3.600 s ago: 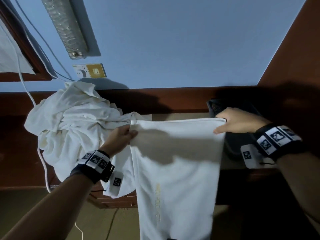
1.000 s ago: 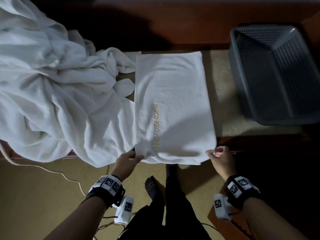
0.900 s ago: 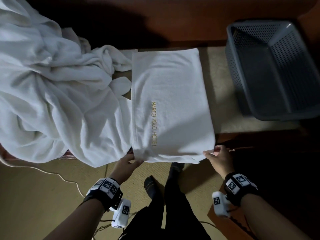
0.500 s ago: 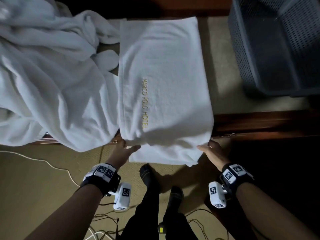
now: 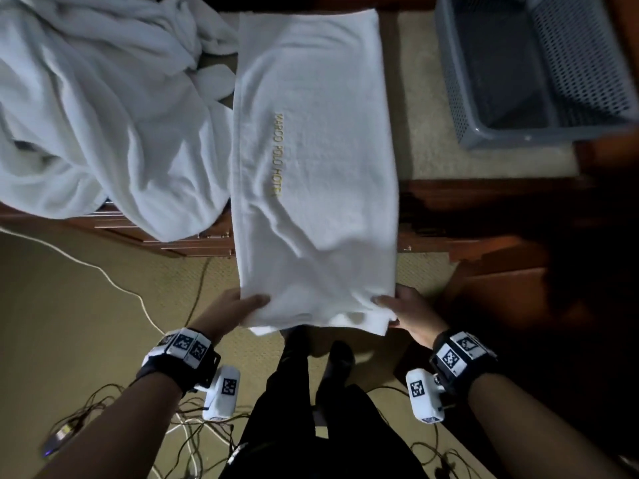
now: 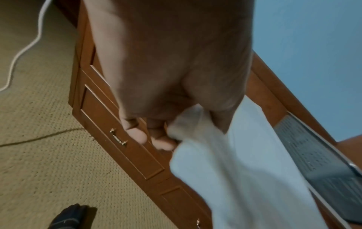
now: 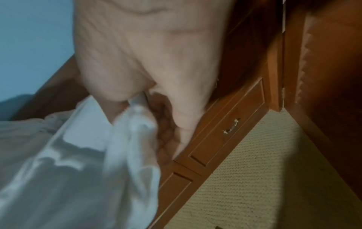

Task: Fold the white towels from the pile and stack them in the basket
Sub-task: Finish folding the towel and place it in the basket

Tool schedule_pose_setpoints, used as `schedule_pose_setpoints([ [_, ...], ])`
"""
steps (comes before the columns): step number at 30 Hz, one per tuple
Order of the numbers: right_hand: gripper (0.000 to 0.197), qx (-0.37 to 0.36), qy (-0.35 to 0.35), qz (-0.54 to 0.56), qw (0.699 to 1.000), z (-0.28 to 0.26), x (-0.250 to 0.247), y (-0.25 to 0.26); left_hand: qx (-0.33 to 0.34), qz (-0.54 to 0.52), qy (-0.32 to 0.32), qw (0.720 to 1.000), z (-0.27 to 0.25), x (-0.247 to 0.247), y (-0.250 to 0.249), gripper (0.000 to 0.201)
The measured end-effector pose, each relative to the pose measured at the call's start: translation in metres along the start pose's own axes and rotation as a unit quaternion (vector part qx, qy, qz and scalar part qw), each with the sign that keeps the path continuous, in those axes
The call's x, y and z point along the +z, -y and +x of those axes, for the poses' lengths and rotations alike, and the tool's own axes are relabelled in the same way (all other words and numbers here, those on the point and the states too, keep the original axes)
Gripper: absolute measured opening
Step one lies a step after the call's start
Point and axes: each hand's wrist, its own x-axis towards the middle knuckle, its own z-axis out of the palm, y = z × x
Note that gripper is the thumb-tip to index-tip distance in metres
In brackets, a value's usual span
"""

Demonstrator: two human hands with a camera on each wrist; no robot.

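A white towel with gold lettering lies lengthwise on the cabinet top, its near end lifted off the front edge. My left hand pinches its near left corner, thumb on top. My right hand pinches the near right corner the same way. The left wrist view shows towel cloth bunched between thumb and fingers. The right wrist view shows the towel's corner gripped the same way. A pile of white towels lies at the left. The grey perforated basket stands at the far right, nothing in it.
The wooden cabinet has drawers with brass handles on its front. A white cable and dark wires lie on the carpet. My dark-trousered legs stand just below the towel.
The towel went from held up in the air to laid flat on the cabinet. Both hands then took the near corners and have lifted that end off the front edge.
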Motion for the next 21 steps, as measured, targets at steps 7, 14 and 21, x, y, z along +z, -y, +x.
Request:
schedule_pose_setpoints([
  [7, 0.025, -0.141, -0.136, -0.017, 0.981, -0.067, -0.009, 0.016, 0.050, -0.186, -0.139, 0.971, -0.063, 0.017, 0.003, 0.041],
  [14, 0.017, -0.195, -0.051, -0.072, 0.977, -0.104, -0.025, 0.039, 0.127, -0.147, -0.160, 0.968, -0.096, 0.018, -0.026, 0.037],
  [21, 0.043, -0.261, -0.162, -0.162, 0.938, -0.099, -0.027, 0.028, 0.086, -0.179, -0.155, 0.968, -0.102, 0.020, -0.034, 0.023],
])
